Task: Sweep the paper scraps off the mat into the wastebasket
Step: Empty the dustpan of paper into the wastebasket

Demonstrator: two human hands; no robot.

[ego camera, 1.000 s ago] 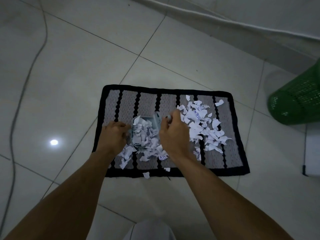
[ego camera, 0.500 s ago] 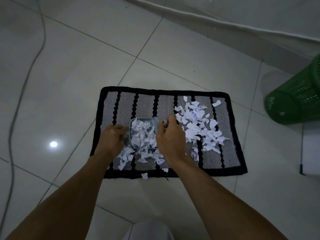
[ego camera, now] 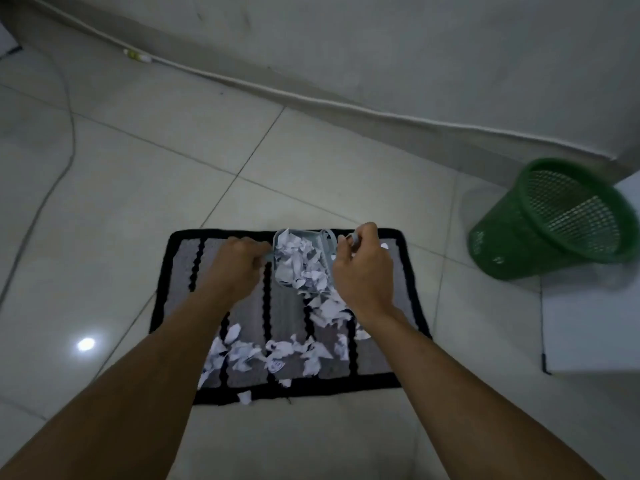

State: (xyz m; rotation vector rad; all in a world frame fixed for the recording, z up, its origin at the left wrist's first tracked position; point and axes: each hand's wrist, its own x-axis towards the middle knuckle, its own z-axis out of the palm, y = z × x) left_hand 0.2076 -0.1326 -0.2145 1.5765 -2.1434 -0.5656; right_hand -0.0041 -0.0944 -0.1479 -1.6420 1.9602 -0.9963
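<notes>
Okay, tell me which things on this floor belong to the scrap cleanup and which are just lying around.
Part of the job:
- paper scraps
- striped mat
- grey dustpan with scraps inside, held by left hand
- right hand, closed on a small tool
- green wastebasket

Just lying about:
- cable
- white board

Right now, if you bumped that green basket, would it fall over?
Probably. The green wastebasket looks like thin open mesh, so likely light, and no scraps show inside to weigh it down. Its base seems narrower than its rim, so a bump might tip or slide it on the smooth tiles.
</notes>
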